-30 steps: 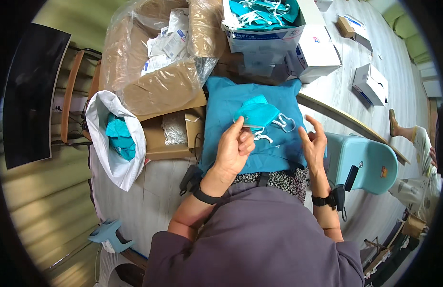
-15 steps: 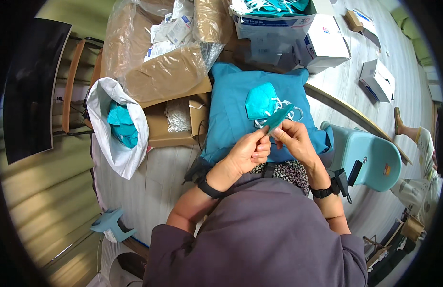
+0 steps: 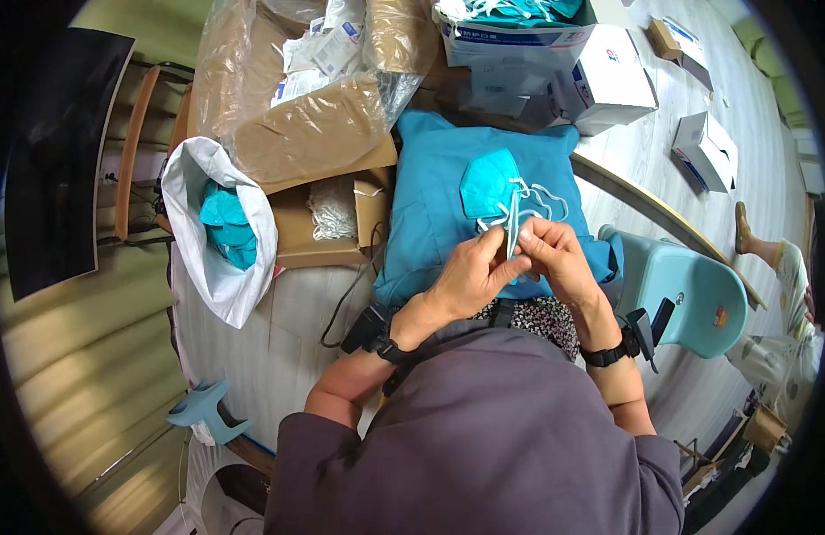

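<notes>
Over a blue cloth-covered cushion [image 3: 426, 201], both hands grip a teal face mask [image 3: 514, 221] that is seen nearly edge-on. My left hand [image 3: 475, 272] pinches it from the left, its thumb reaching across below. From the right, my right hand [image 3: 558, 259] holds it with thumb and fingers closed. The lower part of this mask is mostly hidden by the fingers. Just beyond it, a second teal face mask [image 3: 488, 185] lies flat on the cushion, with white ear loops [image 3: 546, 203] spread at its right side.
A white bag [image 3: 188, 236] holding teal masks [image 3: 227, 227] stands at left. Beside it, a small cardboard box [image 3: 319, 257] contains white cords [image 3: 332, 209]. Beyond are a plastic-lined carton [image 3: 319, 129] and a white box [image 3: 510, 45] of masks. A light-blue stool [image 3: 697, 299] is at right.
The held mask has turned from slanting up to the right to standing nearly edge-on. My left thumb now reaches across toward the right hand. Both hands keep hold of the mask.
</notes>
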Motion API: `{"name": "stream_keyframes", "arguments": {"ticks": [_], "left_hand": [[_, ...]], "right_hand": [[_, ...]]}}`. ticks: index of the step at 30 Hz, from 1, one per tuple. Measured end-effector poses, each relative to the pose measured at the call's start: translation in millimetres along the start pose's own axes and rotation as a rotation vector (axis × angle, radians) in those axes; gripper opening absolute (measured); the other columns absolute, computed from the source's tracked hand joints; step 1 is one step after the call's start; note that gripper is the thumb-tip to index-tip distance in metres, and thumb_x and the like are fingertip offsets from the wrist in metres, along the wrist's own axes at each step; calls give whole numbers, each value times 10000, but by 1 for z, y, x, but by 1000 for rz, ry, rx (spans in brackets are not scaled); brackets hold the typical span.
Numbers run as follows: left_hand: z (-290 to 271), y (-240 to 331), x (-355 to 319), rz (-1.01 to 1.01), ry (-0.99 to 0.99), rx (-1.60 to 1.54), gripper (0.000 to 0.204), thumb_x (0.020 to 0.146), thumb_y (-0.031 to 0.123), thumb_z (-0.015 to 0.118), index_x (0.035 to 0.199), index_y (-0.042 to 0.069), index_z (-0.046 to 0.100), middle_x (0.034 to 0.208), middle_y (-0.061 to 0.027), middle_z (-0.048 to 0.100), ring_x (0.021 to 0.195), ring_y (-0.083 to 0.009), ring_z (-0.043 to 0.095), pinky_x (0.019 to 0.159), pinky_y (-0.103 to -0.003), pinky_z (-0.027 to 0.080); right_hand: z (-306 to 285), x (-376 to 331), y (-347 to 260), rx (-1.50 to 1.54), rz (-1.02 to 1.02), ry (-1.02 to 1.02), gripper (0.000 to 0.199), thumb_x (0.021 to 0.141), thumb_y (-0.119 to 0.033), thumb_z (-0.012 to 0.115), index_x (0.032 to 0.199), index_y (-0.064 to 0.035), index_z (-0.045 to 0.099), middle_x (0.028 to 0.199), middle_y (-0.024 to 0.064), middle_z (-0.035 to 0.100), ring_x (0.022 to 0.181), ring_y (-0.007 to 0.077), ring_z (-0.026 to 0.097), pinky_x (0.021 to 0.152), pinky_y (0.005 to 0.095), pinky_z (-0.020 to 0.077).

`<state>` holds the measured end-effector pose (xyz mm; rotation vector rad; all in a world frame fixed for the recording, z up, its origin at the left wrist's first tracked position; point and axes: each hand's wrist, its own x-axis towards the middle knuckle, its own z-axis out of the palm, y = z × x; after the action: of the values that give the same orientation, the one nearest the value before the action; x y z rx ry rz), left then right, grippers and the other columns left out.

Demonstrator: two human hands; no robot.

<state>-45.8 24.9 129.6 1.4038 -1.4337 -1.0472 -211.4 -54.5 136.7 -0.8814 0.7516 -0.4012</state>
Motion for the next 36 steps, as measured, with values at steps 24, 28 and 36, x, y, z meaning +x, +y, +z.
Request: {"name": "stream_keyframes", "arguments": {"ticks": [24,28,36], "left_hand": [[-2,-12,-11,-323,77,-223,280,965,253,599,875,-11,597,605,-109,535,562,-112,445,514,-364,405],[1,-25,-21,-274,-44,-126,348,994,301,513,848,-3,597,642,-167,564,550,-272,509,564,-400,443],[-14,-28,-33,-229,131,-139,552,985,329,513,574,-39,480,494,-217,389,423,-320,347,459,-442,345]], "right_hand": [[-1,-3,13,-901,-374,53,116,867,-76,664,840,5,587,717,125,562,612,204,504,583,327,418],[-20,10,40,-753,-302,223,97,848,-25,656,790,8,586,681,47,547,626,139,474,584,299,380],[-13,46,52,-648,-246,286,147,860,-17,662,749,0,567,658,-38,463,651,71,394,583,255,315]]}}
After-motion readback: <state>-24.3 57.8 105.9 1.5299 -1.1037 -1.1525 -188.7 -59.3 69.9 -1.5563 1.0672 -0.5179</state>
